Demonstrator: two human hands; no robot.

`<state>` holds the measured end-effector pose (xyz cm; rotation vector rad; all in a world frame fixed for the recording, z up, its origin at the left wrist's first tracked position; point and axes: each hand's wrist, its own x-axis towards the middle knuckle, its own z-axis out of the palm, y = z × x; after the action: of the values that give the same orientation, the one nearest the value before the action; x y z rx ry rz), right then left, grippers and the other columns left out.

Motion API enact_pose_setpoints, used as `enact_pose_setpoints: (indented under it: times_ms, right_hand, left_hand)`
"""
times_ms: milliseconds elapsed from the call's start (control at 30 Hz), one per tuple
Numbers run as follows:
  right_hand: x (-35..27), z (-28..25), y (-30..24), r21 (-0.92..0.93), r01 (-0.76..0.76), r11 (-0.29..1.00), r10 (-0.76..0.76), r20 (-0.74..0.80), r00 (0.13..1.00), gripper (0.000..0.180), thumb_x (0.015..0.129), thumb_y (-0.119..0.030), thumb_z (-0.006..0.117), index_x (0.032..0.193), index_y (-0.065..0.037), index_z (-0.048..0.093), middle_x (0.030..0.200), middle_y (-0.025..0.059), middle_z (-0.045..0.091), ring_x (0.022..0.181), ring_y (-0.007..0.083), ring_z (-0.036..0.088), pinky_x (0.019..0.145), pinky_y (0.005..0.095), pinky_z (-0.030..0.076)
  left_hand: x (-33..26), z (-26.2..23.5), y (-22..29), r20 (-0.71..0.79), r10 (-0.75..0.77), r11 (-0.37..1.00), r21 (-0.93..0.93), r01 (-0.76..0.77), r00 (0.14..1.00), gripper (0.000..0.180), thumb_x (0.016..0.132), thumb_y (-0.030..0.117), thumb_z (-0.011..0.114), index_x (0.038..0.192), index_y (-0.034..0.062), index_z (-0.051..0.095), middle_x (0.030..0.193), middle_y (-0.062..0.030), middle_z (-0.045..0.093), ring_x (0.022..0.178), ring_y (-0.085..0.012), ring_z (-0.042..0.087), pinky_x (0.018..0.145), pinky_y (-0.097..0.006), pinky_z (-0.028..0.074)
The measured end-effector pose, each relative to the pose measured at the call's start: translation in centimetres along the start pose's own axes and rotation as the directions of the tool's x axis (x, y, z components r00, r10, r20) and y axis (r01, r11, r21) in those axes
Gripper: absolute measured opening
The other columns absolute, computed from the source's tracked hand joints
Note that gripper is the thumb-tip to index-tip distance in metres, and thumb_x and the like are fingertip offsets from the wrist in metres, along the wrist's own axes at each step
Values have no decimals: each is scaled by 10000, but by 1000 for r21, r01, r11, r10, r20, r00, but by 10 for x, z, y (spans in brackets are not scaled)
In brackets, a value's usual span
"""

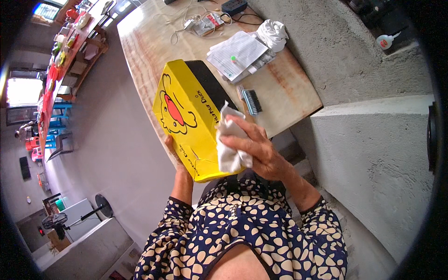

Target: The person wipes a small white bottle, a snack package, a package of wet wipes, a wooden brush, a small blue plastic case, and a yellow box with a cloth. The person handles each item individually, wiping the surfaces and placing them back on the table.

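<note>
Yellow cardboard makes up the box (189,119) at the centre of the view, a carton printed with a cartoon duck face in red and black and closed off by a black panel at its far end. It is held up over the near edge of the wooden table (149,51), tilted so the duck face turns to the person's left.

The left hand (173,151) supports the box from beneath and behind, fingers curled round its lower edge (only part of that hand shows past the cardboard). The right hand (254,147) is closed on a crumpled white cloth (228,140), pressing it flat against the box's long yellow side near the bottom corner.

On the table just beyond the box lies a small brush (251,101) with dark bristles and a blue back. Farther along are a stack of printed papers (235,55), a bunched white rag (272,33) touching their far corner, and a tangle of thin white cables (186,21). Grey concrete walls (373,149) rise to the right of the table. Both forearms come out of sleeves (252,233) in a dark fabric with cream spots.
</note>
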<state>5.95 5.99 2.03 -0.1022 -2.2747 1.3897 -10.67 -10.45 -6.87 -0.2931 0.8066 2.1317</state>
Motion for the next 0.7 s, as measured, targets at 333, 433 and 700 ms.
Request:
enact_pose_setpoints:
  times_ms: [333, 433, 700]
  right_hand:
    - [-38, 14, 6, 418, -382, 825, 465, -117, 877, 374, 931, -103, 422, 1304, -93, 433, 1321, 136, 394, 1196, 260, 425, 1023, 326, 297]
    - [-19, 13, 18, 456, -432, 778, 545, -148, 825, 393, 942, -125, 413, 1331, -74, 399, 1329, 134, 398, 1192, 228, 428, 1019, 306, 297]
    - [47, -36, 46, 702, -374, 606, 571, -56, 819, 411, 949, -182, 432, 1340, -62, 397, 1235, 61, 491, 1158, 151, 426, 983, 276, 330]
  left_hand:
    - [4, 6, 16, 80, 41, 994, 99, -49, 996, 639, 733, 448, 615, 1205, 41, 475, 1050, -115, 623, 835, -252, 639, 704, -355, 554]
    - [0, 1, 17, 135, -49, 988, 155, 28, 990, 648, 708, 423, 614, 1208, 36, 475, 1054, -116, 620, 843, -258, 632, 710, -360, 548]
    - [-6, -27, 11, 193, -191, 943, 308, 126, 962, 682, 684, 393, 604, 1222, 0, 456, 1083, -153, 604, 869, -300, 626, 735, -403, 535]
